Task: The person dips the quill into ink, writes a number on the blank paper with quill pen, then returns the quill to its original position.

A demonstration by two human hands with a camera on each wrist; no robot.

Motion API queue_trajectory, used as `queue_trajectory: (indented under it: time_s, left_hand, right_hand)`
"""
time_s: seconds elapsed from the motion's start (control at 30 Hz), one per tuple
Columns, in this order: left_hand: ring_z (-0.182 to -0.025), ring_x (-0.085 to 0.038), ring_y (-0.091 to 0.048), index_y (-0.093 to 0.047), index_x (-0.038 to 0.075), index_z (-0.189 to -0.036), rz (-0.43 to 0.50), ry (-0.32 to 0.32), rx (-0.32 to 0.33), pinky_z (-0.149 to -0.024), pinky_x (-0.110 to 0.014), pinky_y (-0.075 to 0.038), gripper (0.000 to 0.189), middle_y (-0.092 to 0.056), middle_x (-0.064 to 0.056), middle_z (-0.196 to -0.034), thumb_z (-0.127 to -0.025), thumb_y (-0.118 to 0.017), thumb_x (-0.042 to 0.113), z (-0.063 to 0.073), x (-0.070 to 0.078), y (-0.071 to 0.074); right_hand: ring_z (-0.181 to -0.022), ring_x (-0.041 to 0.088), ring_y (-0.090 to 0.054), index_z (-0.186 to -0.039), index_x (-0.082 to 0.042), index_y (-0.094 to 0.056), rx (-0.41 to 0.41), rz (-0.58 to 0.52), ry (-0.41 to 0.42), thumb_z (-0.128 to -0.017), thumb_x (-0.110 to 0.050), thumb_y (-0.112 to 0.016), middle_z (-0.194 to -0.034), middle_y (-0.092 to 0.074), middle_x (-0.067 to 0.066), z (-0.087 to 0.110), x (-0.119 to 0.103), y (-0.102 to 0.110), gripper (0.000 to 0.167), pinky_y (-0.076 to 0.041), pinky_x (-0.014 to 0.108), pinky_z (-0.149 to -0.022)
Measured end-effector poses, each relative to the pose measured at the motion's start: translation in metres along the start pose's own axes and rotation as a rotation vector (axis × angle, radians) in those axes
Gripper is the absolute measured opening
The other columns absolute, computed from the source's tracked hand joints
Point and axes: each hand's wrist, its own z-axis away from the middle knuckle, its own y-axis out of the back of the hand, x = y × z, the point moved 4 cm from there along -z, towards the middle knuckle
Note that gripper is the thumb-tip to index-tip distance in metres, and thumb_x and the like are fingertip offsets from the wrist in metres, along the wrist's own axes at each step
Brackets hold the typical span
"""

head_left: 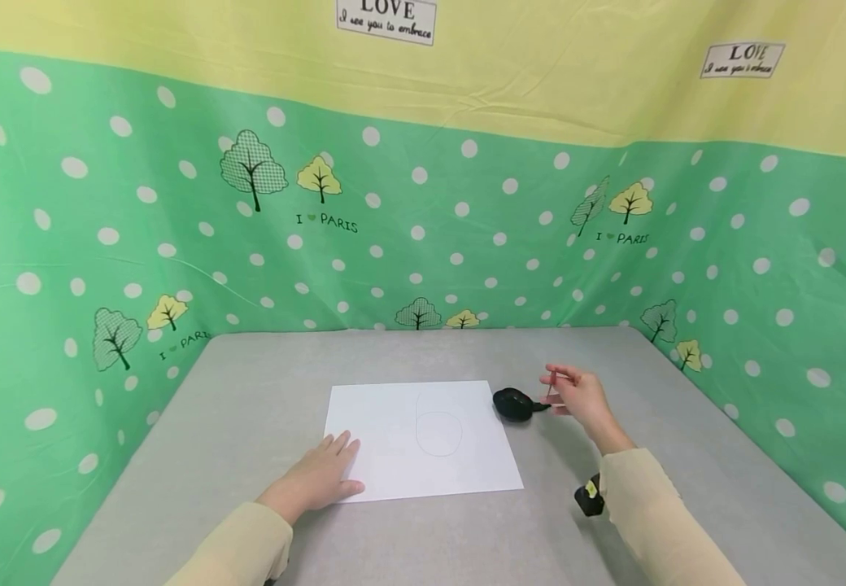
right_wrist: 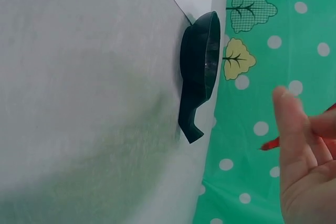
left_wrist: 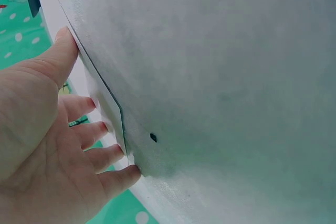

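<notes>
A sheet of white paper [head_left: 379, 415] lies on the table with a thin outline like a figure 6 [head_left: 439, 434] on it. My left hand [head_left: 326, 472] rests at the sheet's near-left corner, fingers spread over its edge; in the left wrist view the fingertips [left_wrist: 100, 158] sit along that edge. My right hand [head_left: 578, 399] pinches a slender red piece with a tapered end [right_wrist: 271, 144], raised above the table. Just left of this hand is a small black frying pan [head_left: 514, 405], its handle pointing right. Its rim is close to the paper's right edge.
A black object with a yellow label [head_left: 589, 496] lies partly hidden beside the right sleeve [head_left: 650, 505]. Grey tabletop [head_left: 262, 382] surrounds the paper. A green and yellow printed cloth [head_left: 394, 187] hangs around the table's back and sides.
</notes>
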Motion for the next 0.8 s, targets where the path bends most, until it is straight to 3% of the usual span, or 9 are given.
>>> queue_trajectory:
  time_s: [0.07,0.13,0.27,0.37,0.57,0.8]
  left_hand:
    - [-0.128,-0.047,-0.025,-0.043,-0.008,-0.131,-0.012,-0.001,0.002,-0.100,-0.059,-0.024,0.067,-0.033,-0.028,-0.139,-0.084,-0.065,0.034,-0.0001,0.0003,0.0001]
    - [-0.128,-0.047,-0.025,-0.042,-0.008,-0.132,-0.018,0.001,0.002,-0.100,-0.059,-0.025,0.067,-0.033,-0.028,-0.139,-0.084,-0.065,0.034,-0.0004,-0.0001,-0.0008]
    - [-0.128,-0.047,-0.025,-0.042,-0.008,-0.132,-0.022,0.001,0.004,-0.100,-0.058,-0.024,0.068,-0.032,-0.029,-0.139,-0.084,-0.064,0.035,-0.0006,-0.0006,-0.0016]
    - [-0.127,-0.048,-0.025,-0.042,-0.008,-0.131,-0.021,-0.003,0.005,-0.100,-0.058,-0.025,0.067,-0.032,-0.029,-0.139,-0.084,-0.064,0.034,-0.0008,-0.0007,-0.0020]
    - [-0.128,-0.048,-0.025,-0.042,-0.009,-0.132,-0.007,0.003,0.001,-0.101,-0.058,-0.024,0.067,-0.032,-0.029,-0.139,-0.085,-0.064,0.034,0.0011,-0.0005,-0.0004]
    - [-0.127,-0.048,-0.026,-0.042,-0.009,-0.131,-0.018,-0.002,0.002,-0.100,-0.059,-0.025,0.066,-0.032,-0.030,-0.139,-0.085,-0.064,0.033,0.0019,-0.0007,-0.0001]
  right_hand:
    - [-0.076,0.028,-0.067,-0.134,0.003,-0.040,-0.008,-0.052,-0.017,-0.098,-0.009,-0.031,-0.127,-0.049,0.026,0.0009,-0.0004,0.0008,0.039,-0.055,0.038,-0.064]
    - [-0.071,0.026,-0.067,-0.136,0.001,-0.037,-0.012,-0.075,-0.027,-0.099,-0.019,-0.032,-0.131,-0.046,0.025,0.0020,-0.0006,0.0020,0.042,-0.055,0.038,-0.062]
    - [-0.067,0.024,-0.065,-0.137,-0.005,-0.037,-0.009,-0.056,-0.031,-0.096,-0.033,-0.047,-0.133,-0.043,0.024,0.0031,-0.0004,0.0040,0.051,-0.055,0.036,-0.060]
    - [-0.068,0.024,-0.064,-0.137,-0.006,-0.038,-0.020,-0.041,-0.019,-0.091,-0.026,-0.057,-0.133,-0.042,0.024,0.0034,-0.0002,0.0042,0.053,-0.055,0.036,-0.061]
    - [-0.072,0.028,-0.063,-0.139,-0.005,-0.035,-0.092,0.000,0.017,-0.090,-0.015,-0.058,-0.136,-0.040,0.024,0.0046,0.0017,0.0037,0.055,-0.055,0.041,-0.067]
    - [-0.064,0.031,-0.059,-0.149,-0.014,-0.010,-0.139,0.057,0.005,-0.089,-0.012,-0.061,-0.137,-0.039,0.024,0.0044,0.0063,0.0029,0.078,-0.054,0.046,-0.065]
